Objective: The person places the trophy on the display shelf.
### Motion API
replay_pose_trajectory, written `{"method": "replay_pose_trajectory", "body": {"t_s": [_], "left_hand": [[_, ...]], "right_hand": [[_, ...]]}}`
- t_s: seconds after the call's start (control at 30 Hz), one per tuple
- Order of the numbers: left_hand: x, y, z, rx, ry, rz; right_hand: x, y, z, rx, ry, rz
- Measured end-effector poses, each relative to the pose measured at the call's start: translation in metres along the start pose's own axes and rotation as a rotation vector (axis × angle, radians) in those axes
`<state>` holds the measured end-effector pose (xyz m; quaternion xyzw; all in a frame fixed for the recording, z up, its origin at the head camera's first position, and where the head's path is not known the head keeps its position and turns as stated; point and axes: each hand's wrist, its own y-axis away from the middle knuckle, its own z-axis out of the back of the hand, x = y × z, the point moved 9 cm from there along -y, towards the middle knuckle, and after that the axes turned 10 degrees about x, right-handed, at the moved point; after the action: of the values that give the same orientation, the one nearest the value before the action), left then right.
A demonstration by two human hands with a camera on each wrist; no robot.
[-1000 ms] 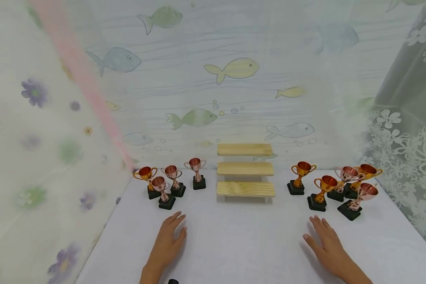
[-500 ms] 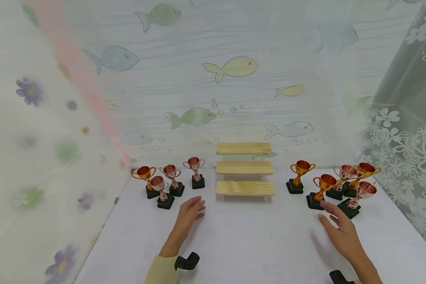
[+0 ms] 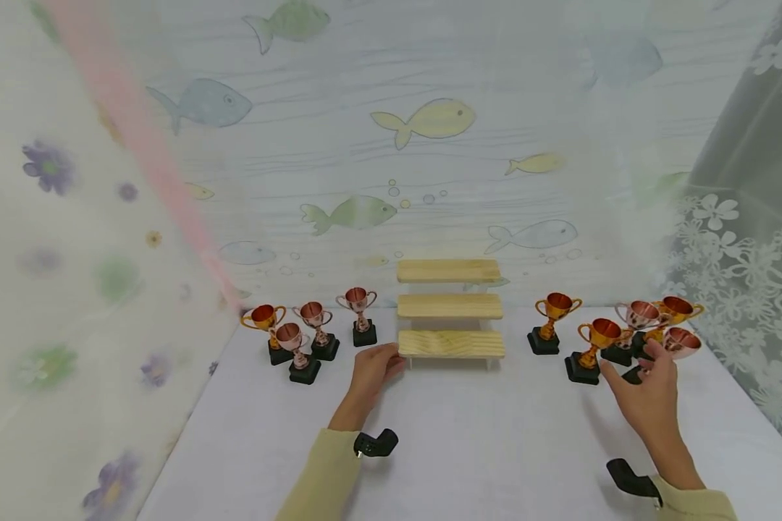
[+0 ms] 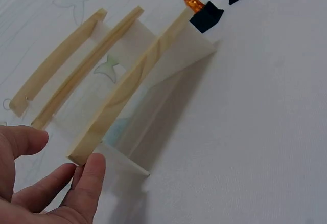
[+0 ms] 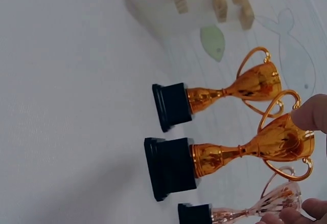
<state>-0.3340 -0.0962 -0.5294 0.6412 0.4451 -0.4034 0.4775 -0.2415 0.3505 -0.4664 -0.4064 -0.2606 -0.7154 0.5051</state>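
Note:
My left hand is at the left end of a three-step wooden display stand. In the left wrist view its fingertips touch the end of the lowest board, with the thumb apart from that board. My right hand reaches among the right-hand trophies, thumb and fingers spread. It partly hides a rose-gold trophy, while a gold trophy stands left of its thumb. The right wrist view has the thumb overlapping a gold cup; contact is unclear.
More trophies stand on the right: one gold and, behind my hand, a rose-gold one and another gold one. Several trophies stand left of the stand. A fish-patterned curtain hangs behind the white table.
My left hand has moved forward and right from the table's front left to the stand's end. My right hand has moved forward and right into the trophies.

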Motion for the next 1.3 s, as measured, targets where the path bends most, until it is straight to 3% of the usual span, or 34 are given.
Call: {"method": "replay_pose_trajectory", "body": {"t_s": [0.23,0.4,0.6,0.9,1.13,1.3], "left_hand": [[0.009,-0.004,-0.001,-0.091,0.081,-0.011],[0.013,-0.005,-0.002,-0.112,0.130,-0.006],[0.018,-0.007,-0.001,-0.129,0.175,0.011],[0.022,-0.009,-0.001,-0.132,0.229,-0.011],[0.024,-0.010,-0.003,-0.145,0.262,-0.002],[0.025,-0.009,-0.003,-0.155,0.275,-0.013]], "right_hand": [[-0.003,-0.013,-0.011,0.099,-0.118,-0.007],[-0.006,-0.020,-0.014,0.084,-0.151,-0.032],[-0.004,-0.023,-0.015,0.071,-0.144,-0.006],[-0.004,-0.027,-0.015,0.001,-0.149,-0.019],[0.001,-0.028,-0.018,0.001,-0.147,0.084],[0.001,-0.028,-0.020,0.018,-0.134,0.105]]}}
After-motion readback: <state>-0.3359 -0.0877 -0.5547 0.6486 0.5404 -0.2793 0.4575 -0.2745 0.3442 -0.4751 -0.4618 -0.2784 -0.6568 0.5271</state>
